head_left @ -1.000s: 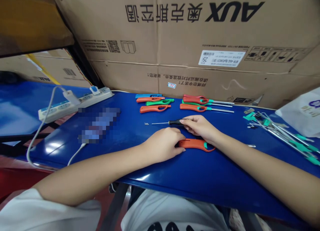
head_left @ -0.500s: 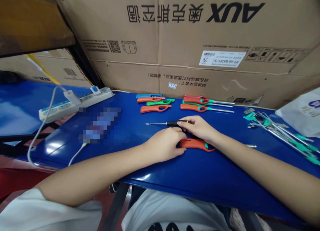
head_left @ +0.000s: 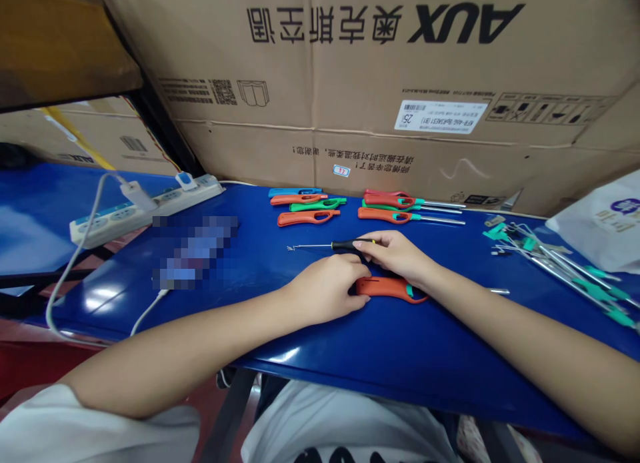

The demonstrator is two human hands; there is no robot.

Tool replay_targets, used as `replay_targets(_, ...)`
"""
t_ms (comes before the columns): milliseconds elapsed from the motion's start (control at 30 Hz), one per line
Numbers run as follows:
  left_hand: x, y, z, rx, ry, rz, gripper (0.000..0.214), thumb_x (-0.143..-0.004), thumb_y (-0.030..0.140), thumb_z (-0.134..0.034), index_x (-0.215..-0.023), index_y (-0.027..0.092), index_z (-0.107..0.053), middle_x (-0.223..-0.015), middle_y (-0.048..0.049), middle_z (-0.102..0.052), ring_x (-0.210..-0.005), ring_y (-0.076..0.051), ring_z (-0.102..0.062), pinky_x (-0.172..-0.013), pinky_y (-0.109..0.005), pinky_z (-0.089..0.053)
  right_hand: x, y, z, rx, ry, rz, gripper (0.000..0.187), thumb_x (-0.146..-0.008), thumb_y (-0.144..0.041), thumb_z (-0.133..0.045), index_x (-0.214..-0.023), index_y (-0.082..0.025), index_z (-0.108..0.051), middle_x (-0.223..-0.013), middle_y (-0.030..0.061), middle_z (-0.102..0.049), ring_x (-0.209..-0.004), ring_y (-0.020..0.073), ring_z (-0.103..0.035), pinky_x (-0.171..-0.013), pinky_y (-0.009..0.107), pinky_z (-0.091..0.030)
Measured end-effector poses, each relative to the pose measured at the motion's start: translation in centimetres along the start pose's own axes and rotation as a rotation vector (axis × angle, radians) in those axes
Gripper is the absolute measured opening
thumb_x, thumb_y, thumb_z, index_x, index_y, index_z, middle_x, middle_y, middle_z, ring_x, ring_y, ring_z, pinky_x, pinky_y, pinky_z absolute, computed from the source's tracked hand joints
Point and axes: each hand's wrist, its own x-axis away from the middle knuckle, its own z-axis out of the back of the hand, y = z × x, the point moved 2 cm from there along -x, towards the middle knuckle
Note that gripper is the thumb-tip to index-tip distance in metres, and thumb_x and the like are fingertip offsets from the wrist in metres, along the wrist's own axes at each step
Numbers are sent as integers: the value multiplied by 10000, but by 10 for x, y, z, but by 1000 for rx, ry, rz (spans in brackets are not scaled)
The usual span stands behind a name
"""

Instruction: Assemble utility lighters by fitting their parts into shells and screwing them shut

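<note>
My right hand (head_left: pixel 397 255) is closed on the black handle of a screwdriver (head_left: pixel 345 245), which lies low over the table with its thin shaft pointing left. Several tiny screws (head_left: pixel 291 248) show at the tip; whether they cling to it I cannot tell. My left hand (head_left: pixel 333 288) pinches the butt end of an orange gas lighter (head_left: pixel 383 288) between thumb and fingers. The lighter lies along the table, with teal at its trigger. My right wrist hides part of its metal tube, whose end emerges on the far side.
Behind are loose lighter handles (head_left: pixel 307 217) and lighters with tubes (head_left: pixel 383 214). At right lie metal tubes with green parts (head_left: pixel 575 269) and a white bag (head_left: pixel 600 223). A power strip (head_left: pixel 145 209) and a blurred-out device (head_left: pixel 197 253) sit left. A large carton (head_left: pixel 330 69) backs the blue table (head_left: pixel 440 376).
The whole view has shifted slightly. Both hands keep the same grips, and the screwdriver and orange lighter stay nearly where they were.
</note>
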Motion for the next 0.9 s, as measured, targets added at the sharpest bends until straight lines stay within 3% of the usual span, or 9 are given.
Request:
replay_targets(200,-1,-1,0,51,15,17,212,-804,179,-746,-1013,147,-743,-914,-46,-677,-767,-166,-627,-699,-267,-490,3,-1,7,-127,97,-4,406,-693,-543,-771,-746,-164,-637,-577,-54,-481,-450,43,-298,-435,224,-163)
replay_targets(567,-5,-10,-9,279,83,17,342,-783,256,-806,-1097,136,-742,-921,-46,-666,-725,-133,-596,-674,-251,-496,36,-25,36,-280,221,100,331,-745,-447,-788,-696,-178,-602,-581,-31,-495,-476,70,-395,-431,224,-234)
replay_targets(733,-14,-19,-15,636,190,233,372,-829,388,-755,-1107,141,-738,-942,-65,-734,-680,-124,-599,-655,-266,-496,56,-23,50,-396,307,104,296,-760,-391,-777,-681,-176,-591,-569,-18,-500,-478,80,-386,-438,234,-242)
replay_targets(900,-19,-30,-2,984,334,364,452,-737,376,-835,-1120,161,-731,-965,-65,-757,-827,-167,-690,-713,-274,-542,63,-15,64,-497,336,146,255,-801,-324,-724,-654,-174,-578,-555,-21,-466,-481,86,-372,-445,240,-248)
